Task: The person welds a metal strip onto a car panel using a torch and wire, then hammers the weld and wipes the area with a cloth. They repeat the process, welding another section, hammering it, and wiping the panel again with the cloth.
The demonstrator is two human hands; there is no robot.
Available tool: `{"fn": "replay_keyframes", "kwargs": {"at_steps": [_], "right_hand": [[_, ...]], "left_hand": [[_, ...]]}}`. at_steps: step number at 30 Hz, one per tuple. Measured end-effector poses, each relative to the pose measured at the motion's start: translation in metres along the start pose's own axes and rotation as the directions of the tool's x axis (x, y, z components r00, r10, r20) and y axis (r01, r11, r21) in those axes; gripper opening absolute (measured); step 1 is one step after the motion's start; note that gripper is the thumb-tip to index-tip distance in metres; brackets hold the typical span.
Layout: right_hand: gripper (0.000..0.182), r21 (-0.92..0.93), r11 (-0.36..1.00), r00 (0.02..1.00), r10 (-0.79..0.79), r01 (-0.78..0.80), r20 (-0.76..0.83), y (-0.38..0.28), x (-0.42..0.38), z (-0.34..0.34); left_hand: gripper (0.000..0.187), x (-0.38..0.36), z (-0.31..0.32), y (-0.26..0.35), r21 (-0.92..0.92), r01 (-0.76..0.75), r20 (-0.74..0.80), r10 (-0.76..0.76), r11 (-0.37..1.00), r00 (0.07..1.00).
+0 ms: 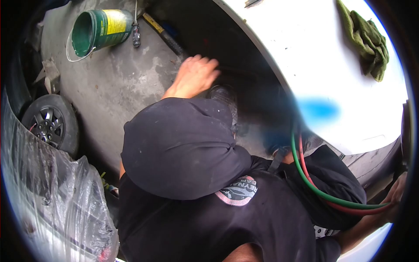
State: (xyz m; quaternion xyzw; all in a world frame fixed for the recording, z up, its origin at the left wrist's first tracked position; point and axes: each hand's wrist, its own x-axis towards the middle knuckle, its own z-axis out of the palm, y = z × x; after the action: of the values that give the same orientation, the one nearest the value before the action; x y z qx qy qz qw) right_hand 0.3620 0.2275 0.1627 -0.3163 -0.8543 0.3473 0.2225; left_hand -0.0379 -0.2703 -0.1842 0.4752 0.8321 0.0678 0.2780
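Observation:
My left hand [194, 76] reaches out past my black-clothed knee [187, 148], over the grey floor close to my dark shoe [223, 102]. Its fingers are blurred at the tips but look loosely apart, and nothing shows in them. At the right edge, my right hand [396, 190] is closed around a green hose [331, 198] and a red hose [310, 180]. Part of that hand is lost in the dark rim of the view. Both hoses curve up from it past my other leg. Beyond my left hand lies a long tool [156, 26], yellow at one end and dark at the other.
A screwdriver [136, 35] lies beside a tipped green bucket [107, 30]. To the left are a wheel [49, 124] and clear plastic sheeting [74, 205]. A large white curved panel [314, 48] fills the upper right, with a crumpled dark green cloth or glove [366, 41] on it.

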Motion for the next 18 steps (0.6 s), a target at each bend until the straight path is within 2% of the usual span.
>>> {"fn": "replay_keyframes", "kwargs": {"at_steps": [1,3,4,5,7,8,10,11,13,14,16,17,18], "right_hand": [[0.049,0.003,1.000,1.000,0.002,-0.002,-0.005,0.002,-0.001,0.000],[0.050,0.011,1.000,1.000,0.003,-0.003,-0.012,0.002,-0.005,0.000],[0.050,0.014,1.000,1.000,0.005,-0.004,-0.011,0.001,-0.007,0.000],[0.050,0.018,1.000,1.000,0.006,-0.006,-0.009,0.001,-0.006,0.000],[0.051,0.030,0.999,1.000,0.021,-0.020,-0.013,0.001,-0.009,0.003],[0.051,0.038,0.999,1.000,0.029,-0.028,-0.011,0.004,-0.009,0.003],[0.051,0.049,0.998,0.999,0.034,-0.033,-0.017,0.005,-0.011,0.006],[0.051,0.061,0.997,0.999,0.040,-0.038,-0.019,0.003,-0.013,0.008],[0.052,0.068,0.996,0.998,0.057,-0.056,-0.016,0.008,-0.012,0.004],[0.052,0.075,0.996,0.998,0.052,-0.051,-0.020,0.006,-0.012,0.006],[0.052,0.090,0.994,0.998,0.057,-0.055,-0.021,0.008,-0.013,0.006],[0.052,0.094,0.994,0.998,0.063,-0.060,-0.023,0.009,-0.013,0.007],[0.053,0.102,0.993,0.998,0.064,-0.062,-0.022,0.009,-0.015,0.008]], "left_hand": [[0.034,0.007,0.008,0.009,0.003,-0.003,0.001,0.003,1.000,1.000],[0.051,0.025,0.021,0.025,0.103,-0.182,-0.161,0.197,0.978,0.967],[0.060,0.029,0.030,0.027,0.085,-0.188,-0.157,0.199,0.978,0.967],[0.060,0.031,0.036,0.027,0.085,-0.194,-0.157,0.206,0.977,0.966],[0.043,0.030,0.041,0.022,0.044,-0.275,-0.208,0.278,0.961,0.938],[0.043,0.025,0.037,0.018,0.047,-0.276,-0.200,0.280,0.960,0.939],[0.029,0.014,0.025,0.004,0.041,-0.084,-0.042,0.086,0.996,0.995],[0.020,0.010,0.028,-0.007,0.018,-0.098,-0.302,0.099,0.995,0.948],[0.018,0.004,0.017,-0.020,-0.141,0.115,-0.358,-0.159,0.983,0.920],[0.018,0.006,0.008,-0.024,-0.139,0.112,-0.362,-0.156,0.984,0.919],[0.012,0.008,-0.001,-0.025,-0.060,0.188,-0.608,-0.185,0.980,0.772],[0.012,0.014,0.000,-0.017,-0.058,0.184,-0.609,-0.181,0.981,0.772],[0.011,0.023,0.005,-0.004,0.040,0.145,-0.630,-0.088,0.989,0.771]]}}
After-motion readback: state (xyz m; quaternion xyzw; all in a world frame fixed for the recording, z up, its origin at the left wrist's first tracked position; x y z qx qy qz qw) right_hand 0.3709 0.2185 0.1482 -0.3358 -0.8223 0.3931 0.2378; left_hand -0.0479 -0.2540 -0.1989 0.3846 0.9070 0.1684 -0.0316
